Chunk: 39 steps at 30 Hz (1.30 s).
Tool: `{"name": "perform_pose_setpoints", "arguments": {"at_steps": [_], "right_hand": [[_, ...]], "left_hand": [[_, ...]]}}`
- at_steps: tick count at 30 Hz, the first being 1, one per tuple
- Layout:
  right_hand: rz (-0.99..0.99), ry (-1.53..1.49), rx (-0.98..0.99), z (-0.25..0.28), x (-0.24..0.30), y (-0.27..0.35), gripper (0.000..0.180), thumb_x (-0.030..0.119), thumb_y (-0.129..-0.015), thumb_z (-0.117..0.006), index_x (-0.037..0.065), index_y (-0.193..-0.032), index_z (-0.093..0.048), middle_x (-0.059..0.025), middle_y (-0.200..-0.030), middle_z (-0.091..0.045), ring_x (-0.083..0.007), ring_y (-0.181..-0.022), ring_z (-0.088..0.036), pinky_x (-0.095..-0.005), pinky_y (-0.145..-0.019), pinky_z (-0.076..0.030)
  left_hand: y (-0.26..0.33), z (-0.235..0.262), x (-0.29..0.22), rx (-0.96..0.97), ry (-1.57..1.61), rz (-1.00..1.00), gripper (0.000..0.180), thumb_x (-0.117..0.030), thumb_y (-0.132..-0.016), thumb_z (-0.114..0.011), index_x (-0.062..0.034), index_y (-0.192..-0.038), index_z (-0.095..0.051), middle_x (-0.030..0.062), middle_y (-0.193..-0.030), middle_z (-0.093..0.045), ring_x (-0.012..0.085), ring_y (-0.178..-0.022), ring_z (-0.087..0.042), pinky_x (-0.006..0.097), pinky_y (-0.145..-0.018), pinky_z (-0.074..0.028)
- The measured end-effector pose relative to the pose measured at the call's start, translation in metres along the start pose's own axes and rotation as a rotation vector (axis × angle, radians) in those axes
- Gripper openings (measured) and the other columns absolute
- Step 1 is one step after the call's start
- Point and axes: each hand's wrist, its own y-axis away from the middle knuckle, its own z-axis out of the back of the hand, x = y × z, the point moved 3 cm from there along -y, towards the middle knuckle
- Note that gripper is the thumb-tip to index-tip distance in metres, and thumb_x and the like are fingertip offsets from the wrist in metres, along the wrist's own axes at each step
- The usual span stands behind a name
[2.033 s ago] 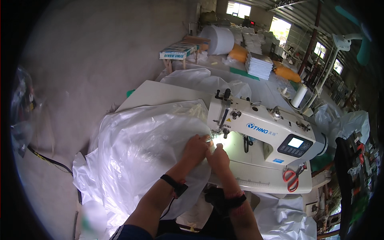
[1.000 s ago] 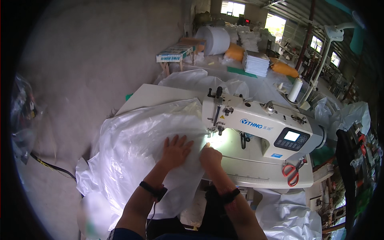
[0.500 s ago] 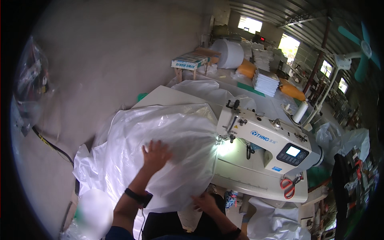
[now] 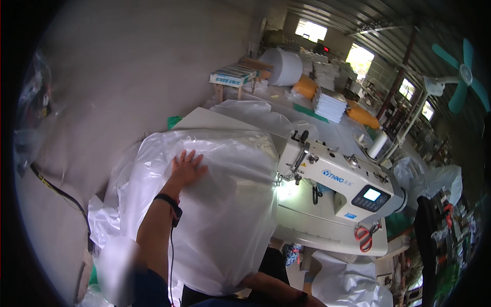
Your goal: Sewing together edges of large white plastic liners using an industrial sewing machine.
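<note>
A large sheet of white, glossy plastic [image 4: 220, 204] covers the left part of the sewing table and hangs over its front edge toward my lap. Its right side runs up to the needle area of a white sewing machine [image 4: 332, 174], where a lamp shines. My left hand [image 4: 188, 170] lies open on the plastic, fingers spread, near its far left part. At the lower edge of the view, my right hand [image 4: 255, 282] is at the hanging front edge of the sheet; its fingers are hidden by the plastic.
Red-handled scissors [image 4: 364, 238] lie at the right end of the table [image 4: 307, 230]. A thread cone [image 4: 377, 145] stands behind the machine. More white plastic [image 4: 337, 281] hangs below the table at right. A green-bladed fan [image 4: 463, 74] is at far right, and a wall [image 4: 123, 77] borders the left.
My left hand has moved away from me and slightly left, and the sheet looks smoother. My right hand has come nearer and its fingers have gone out of sight behind the plastic.
</note>
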Motion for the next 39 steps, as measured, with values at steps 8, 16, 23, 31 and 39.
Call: {"name": "perform_pose_setpoints", "arguments": {"at_steps": [8,16,23,31,39], "right_hand": [[-0.304,-0.614,0.127,-0.025,-0.048,0.057,0.049,0.006,-0.08,-0.064,-0.002,-0.125,-0.047,-0.0128,-0.119,-0.057,-0.0203,-0.11,-0.054,-0.0309,-0.097,-0.04],[-0.213,-0.227,0.348,-0.047,-0.026,0.06,0.051,0.013,-0.082,-0.065,-0.003,-0.126,-0.046,-0.0141,-0.12,-0.056,-0.0225,-0.105,-0.056,-0.0315,-0.093,-0.043],[-0.362,-0.154,0.329,-0.078,-0.007,0.081,0.051,0.015,-0.082,-0.065,-0.003,-0.126,-0.045,-0.0141,-0.12,-0.056,-0.0225,-0.105,-0.056,-0.0317,-0.092,-0.043],[-0.548,-0.206,-0.065,-0.074,-0.003,0.107,0.051,0.019,-0.083,-0.064,-0.003,-0.125,-0.046,-0.0141,-0.119,-0.056,-0.0224,-0.104,-0.056,-0.0321,-0.09,-0.044],[-0.022,-0.571,-0.23,-0.055,-0.023,0.102,0.037,0.021,-0.087,-0.057,-0.002,-0.116,-0.05,-0.0106,-0.109,-0.058,-0.0228,-0.097,-0.059,-0.0344,-0.081,-0.049]], "left_hand": [[-0.018,0.018,-0.027,0.178,-0.101,0.067,0.063,-0.058,-0.087,-0.038,-0.0234,-0.139,-0.033,0.0062,-0.151,-0.015,0.0316,-0.138,-0.012,0.064,-0.103,-0.013],[0.206,0.052,-0.082,-0.581,0.306,-0.337,0.024,-0.018,-0.077,-0.066,-0.0059,-0.098,-0.062,0.012,-0.097,-0.064,0.0298,-0.089,-0.061,0.038,-0.08,-0.048],[0.283,0.009,-0.053,-0.438,0.343,-0.127,0.022,-0.019,-0.079,-0.065,-0.0048,-0.095,-0.062,0.0104,-0.094,-0.061,0.0286,-0.086,-0.06,0.041,-0.078,-0.047],[0.299,-0.049,-0.051,-0.313,0.31,0.149,0.048,-0.025,-0.076,-0.066,-0.0027,-0.113,-0.047,0.0152,-0.111,-0.05,0.0348,-0.099,-0.053,0.043,-0.083,-0.044],[0.305,-0.095,-0.031,-0.306,0.033,-0.014,0.017,-0.013,-0.078,-0.059,-0.0036,-0.092,-0.057,0.014,-0.097,-0.057,0.0322,-0.092,-0.056,0.042,-0.078,-0.046]]}}
